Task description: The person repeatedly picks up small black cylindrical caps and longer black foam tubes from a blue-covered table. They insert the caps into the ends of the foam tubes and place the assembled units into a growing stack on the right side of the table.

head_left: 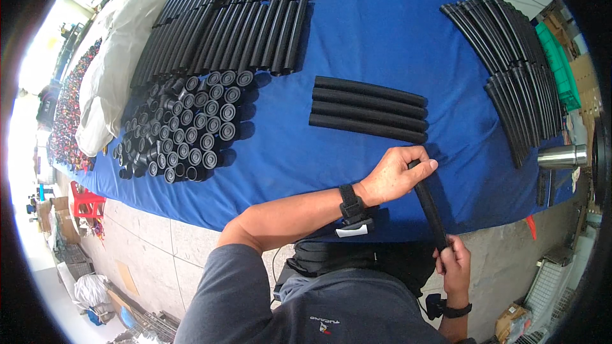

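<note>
Two hands (396,174) hold a tube (431,213); shirt (357,302) bears lettering (323,319).

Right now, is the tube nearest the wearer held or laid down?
Held: left hand grips the tube at its far end, right hand its near end, past the table edge.

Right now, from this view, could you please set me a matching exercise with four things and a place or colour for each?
Things:
1. Left grip
2. Right grip
3. Caps
4. Crate

Places or colours:
A. Green
B. On the near end of the tube
C. Clustered on the left part of the blue cloth
D. On the far end of the tube

Right pairs: 1-D, 2-B, 3-C, 4-A.
</note>
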Demonstrator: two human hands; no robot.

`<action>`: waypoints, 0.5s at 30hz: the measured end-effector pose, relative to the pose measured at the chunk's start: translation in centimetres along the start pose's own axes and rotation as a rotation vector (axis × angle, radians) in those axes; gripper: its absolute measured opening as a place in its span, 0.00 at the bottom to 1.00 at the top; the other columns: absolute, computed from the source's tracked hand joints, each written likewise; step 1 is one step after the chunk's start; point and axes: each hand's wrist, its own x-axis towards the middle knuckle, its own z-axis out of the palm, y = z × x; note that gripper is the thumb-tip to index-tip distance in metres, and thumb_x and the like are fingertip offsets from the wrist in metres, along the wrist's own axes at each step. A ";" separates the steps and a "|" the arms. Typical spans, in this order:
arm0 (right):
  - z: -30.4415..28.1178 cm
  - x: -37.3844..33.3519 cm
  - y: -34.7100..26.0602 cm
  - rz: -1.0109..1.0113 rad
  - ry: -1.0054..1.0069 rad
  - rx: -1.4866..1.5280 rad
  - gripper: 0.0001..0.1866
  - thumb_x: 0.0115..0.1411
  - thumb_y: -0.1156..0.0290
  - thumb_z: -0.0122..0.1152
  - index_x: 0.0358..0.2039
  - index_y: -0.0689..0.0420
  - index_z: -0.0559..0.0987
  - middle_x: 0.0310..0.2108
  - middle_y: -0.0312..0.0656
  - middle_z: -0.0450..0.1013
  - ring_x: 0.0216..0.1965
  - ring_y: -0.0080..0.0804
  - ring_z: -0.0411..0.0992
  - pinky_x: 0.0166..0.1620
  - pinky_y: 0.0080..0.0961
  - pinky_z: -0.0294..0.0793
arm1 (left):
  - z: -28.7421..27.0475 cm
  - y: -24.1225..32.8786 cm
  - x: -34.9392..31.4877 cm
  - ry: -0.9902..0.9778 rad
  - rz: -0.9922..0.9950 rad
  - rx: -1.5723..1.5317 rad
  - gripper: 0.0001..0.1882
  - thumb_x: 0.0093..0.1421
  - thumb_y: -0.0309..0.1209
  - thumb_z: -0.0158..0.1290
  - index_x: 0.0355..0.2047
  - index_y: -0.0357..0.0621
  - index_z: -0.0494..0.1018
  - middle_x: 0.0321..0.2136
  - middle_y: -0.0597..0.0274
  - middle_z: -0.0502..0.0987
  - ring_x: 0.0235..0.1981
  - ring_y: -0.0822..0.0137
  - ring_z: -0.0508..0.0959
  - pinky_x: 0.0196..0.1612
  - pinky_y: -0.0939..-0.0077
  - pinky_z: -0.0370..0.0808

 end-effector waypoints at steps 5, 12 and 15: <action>-0.7 0.1 0.9 -0.029 -0.011 0.008 0.15 0.61 0.73 0.58 0.48 0.62 0.75 0.30 0.34 0.74 0.22 0.15 0.65 0.23 0.14 0.63 | -0.1 0.0 0.0 -0.004 0.009 -0.007 0.17 0.70 0.42 0.55 0.28 0.43 0.75 0.17 0.75 0.70 0.16 0.82 0.69 0.19 0.83 0.65; 0.8 -0.1 0.1 -0.112 0.039 -0.089 0.11 0.65 0.70 0.55 0.44 0.62 0.76 0.28 0.37 0.75 0.20 0.15 0.65 0.21 0.15 0.61 | 0.0 -0.2 0.1 0.006 0.019 -0.007 0.17 0.70 0.42 0.55 0.29 0.43 0.75 0.17 0.75 0.70 0.16 0.83 0.68 0.19 0.83 0.64; -0.4 0.2 1.1 -0.075 0.007 -0.009 0.11 0.64 0.72 0.56 0.44 0.62 0.76 0.29 0.36 0.75 0.20 0.15 0.65 0.22 0.15 0.61 | -0.1 0.0 0.0 -0.004 -0.009 -0.026 0.16 0.70 0.42 0.55 0.30 0.43 0.75 0.17 0.74 0.70 0.16 0.83 0.68 0.19 0.83 0.64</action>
